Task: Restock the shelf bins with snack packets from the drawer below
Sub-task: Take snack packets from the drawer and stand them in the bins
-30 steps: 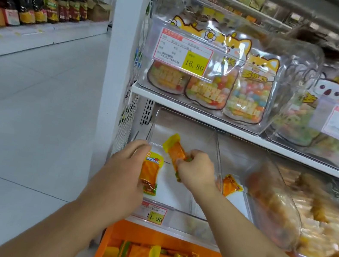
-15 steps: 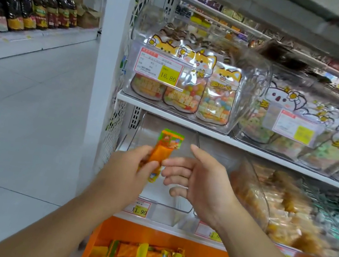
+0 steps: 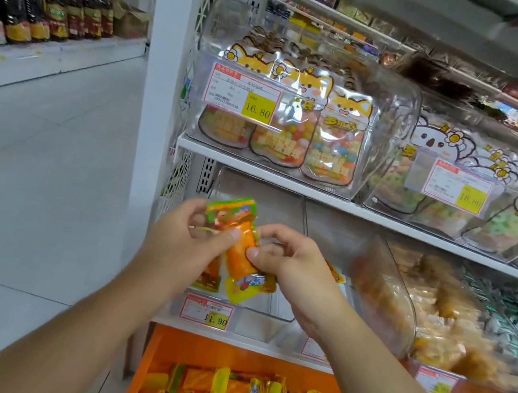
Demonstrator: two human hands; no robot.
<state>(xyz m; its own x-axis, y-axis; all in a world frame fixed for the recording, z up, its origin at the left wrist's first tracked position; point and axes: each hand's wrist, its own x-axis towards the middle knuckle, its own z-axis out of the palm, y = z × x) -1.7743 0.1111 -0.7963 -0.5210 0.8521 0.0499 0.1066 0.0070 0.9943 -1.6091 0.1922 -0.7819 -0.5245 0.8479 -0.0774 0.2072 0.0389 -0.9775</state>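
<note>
Gripping orange snack packet (image 3: 240, 255) in left hand (image 3: 186, 246) and right hand (image 3: 294, 265) before clear shelf bin (image 3: 268, 312); orange drawer (image 3: 161, 352) below, pale tiled aisle floor (image 3: 27, 190) leftward.

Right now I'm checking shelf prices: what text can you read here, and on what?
"16.80": price tag on the clear bin of cat-faced candy bags.
"1.90", first digit smudged: price tag on the near-empty bin.
Koala bin's tag: price blurred, perhaps "16.80".
Small print, packet and bottle labels: unreadable.
</note>
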